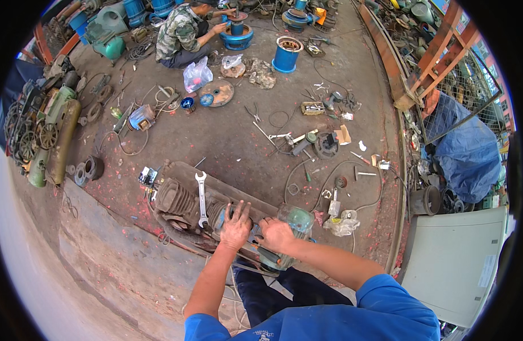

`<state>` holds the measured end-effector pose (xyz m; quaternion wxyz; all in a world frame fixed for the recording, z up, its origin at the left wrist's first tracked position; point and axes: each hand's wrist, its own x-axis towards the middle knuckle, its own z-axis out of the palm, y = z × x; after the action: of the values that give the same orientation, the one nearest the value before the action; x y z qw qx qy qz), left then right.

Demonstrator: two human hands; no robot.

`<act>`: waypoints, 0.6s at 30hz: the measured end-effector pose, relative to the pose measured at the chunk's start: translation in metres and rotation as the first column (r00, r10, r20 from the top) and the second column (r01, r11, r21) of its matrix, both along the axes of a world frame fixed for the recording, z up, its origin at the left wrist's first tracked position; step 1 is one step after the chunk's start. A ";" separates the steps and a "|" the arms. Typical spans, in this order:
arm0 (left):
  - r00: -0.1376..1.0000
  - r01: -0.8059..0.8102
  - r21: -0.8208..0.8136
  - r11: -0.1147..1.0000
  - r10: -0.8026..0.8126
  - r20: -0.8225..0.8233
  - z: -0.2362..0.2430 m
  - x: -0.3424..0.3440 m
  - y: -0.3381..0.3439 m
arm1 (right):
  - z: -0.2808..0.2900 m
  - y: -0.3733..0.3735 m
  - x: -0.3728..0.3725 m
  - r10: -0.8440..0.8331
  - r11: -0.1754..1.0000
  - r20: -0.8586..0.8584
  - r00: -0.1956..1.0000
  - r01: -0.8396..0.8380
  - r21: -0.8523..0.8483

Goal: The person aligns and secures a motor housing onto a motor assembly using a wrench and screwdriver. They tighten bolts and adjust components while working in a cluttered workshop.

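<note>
A dirty air compressor (pixel 173 196) with finned cylinders lies lengthwise before me, a greenish motor (pixel 298 220) at its right end. My left hand (pixel 236 226) rests on its middle, fingers spread over a bluish round part. Close beside it, my right hand (pixel 277 235) is closed, its fingers curled down against the machine near the motor. Whatever those fingers grip is hidden. An open-ended wrench (pixel 202 199) lies across the compressor, left of my left hand. Below my right hand shows a tool with an orange and black handle (pixel 268 253).
Pliers (pixel 253 112), a hammer (pixel 365 173), cables and loose parts litter the floor ahead. A blue cylindrical housing (pixel 287 54) stands farther off. At the far left a person in camouflage (pixel 180 34) crouches by a blue pump part (pixel 237 37). A pale cabinet (pixel 452 264) is at right.
</note>
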<state>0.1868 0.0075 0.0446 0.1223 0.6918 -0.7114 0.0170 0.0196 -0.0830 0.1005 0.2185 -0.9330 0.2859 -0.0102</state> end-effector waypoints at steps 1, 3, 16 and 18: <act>1.000 -0.001 -0.014 1.000 0.001 0.001 -0.002 -0.001 -0.001 | 0.002 -0.003 -0.002 0.167 0.975 0.059 0.984 -0.156 -0.156; 1.000 0.001 -0.040 0.999 -0.001 -0.005 -0.003 -0.001 -0.001 | -0.004 -0.007 0.000 0.221 0.955 0.019 0.975 -0.213 -0.207; 1.000 0.003 -0.113 0.994 -0.005 -0.019 -0.003 0.000 -0.002 | -0.027 -0.001 0.003 -0.457 0.788 -0.105 0.883 0.457 0.413; 1.000 -0.001 -0.101 0.995 -0.002 -0.031 -0.002 0.002 0.000 | 0.003 -0.006 0.003 -0.123 0.992 -0.062 0.990 0.123 0.004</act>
<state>0.1884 0.0079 0.0424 0.1682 0.6847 -0.7079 0.0420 0.0230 -0.0886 0.1040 0.2121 -0.9126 0.3495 0.0063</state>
